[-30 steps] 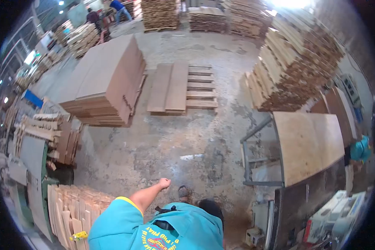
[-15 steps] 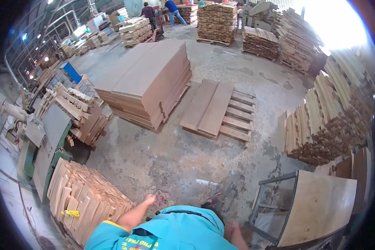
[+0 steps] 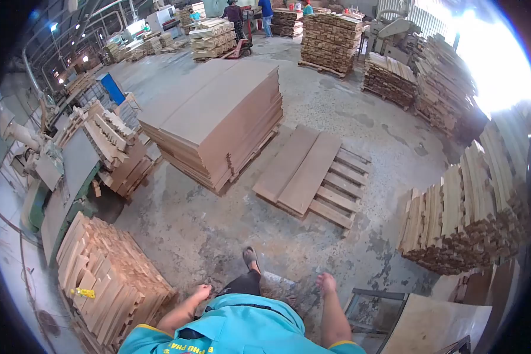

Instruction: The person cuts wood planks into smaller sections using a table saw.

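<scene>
My left hand (image 3: pixel 202 292) hangs in front of my body with its fingers curled in and nothing visible in them. It is nearest to a stack of short wooden strips (image 3: pixel 115 277) at lower left. My right hand (image 3: pixel 325 283) is held out over the floor, fingers loosely apart, holding nothing I can see. Close to it at lower right stands a dark metal frame (image 3: pixel 376 295) with a pale wooden board (image 3: pixel 436 321) against it. Ahead, two stacks of long brown panels (image 3: pixel 301 171) lie side by side on a wooden pallet (image 3: pixel 343 189).
A tall stack of wide brown panels (image 3: pixel 212 112) stands ahead to the left. A green machine (image 3: pixel 68 189) is at far left. Timber stacks (image 3: pixel 466 206) line the right side. At the back are a red pallet jack (image 3: pixel 242 48) and several people (image 3: pixel 233 17).
The view has shifted as I step forward; one sandalled foot now shows ahead. My right hand has risen from beside my body into view at the right. My left hand stays low.
</scene>
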`<state>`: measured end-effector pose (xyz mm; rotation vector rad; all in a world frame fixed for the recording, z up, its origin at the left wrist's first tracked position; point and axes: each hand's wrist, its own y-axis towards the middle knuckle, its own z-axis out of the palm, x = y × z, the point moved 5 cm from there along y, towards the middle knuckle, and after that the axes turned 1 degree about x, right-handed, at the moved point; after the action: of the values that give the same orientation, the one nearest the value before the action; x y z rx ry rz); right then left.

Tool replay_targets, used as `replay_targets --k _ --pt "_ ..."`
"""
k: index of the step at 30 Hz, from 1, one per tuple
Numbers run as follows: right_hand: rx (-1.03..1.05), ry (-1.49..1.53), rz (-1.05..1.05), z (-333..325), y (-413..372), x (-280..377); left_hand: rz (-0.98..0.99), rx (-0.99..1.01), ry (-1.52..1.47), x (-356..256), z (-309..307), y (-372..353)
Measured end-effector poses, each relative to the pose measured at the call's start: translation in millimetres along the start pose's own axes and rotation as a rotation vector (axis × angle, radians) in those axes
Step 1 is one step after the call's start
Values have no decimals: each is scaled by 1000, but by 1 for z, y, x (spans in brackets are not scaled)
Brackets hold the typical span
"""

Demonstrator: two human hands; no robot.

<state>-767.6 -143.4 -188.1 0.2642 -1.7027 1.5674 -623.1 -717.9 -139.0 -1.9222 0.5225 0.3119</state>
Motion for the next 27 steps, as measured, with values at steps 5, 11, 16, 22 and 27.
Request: replay_targets --k 5,11,16,22,27 --pt "-22 27 162 0 8 -56 -57 120 83 -49 10 60" --pt "199 -1489 -50 -40 7 -116 7 211 203 -181 17 169" --pt "-96 -1088 152 -25 -22 -105 275 206 249 -318 21 271" --pt "-336 -687 -36 82 -3 3 339 116 166 -443 11 312" --pt "-336 30 95 112 63 28 266 222 224 -476 37 314"
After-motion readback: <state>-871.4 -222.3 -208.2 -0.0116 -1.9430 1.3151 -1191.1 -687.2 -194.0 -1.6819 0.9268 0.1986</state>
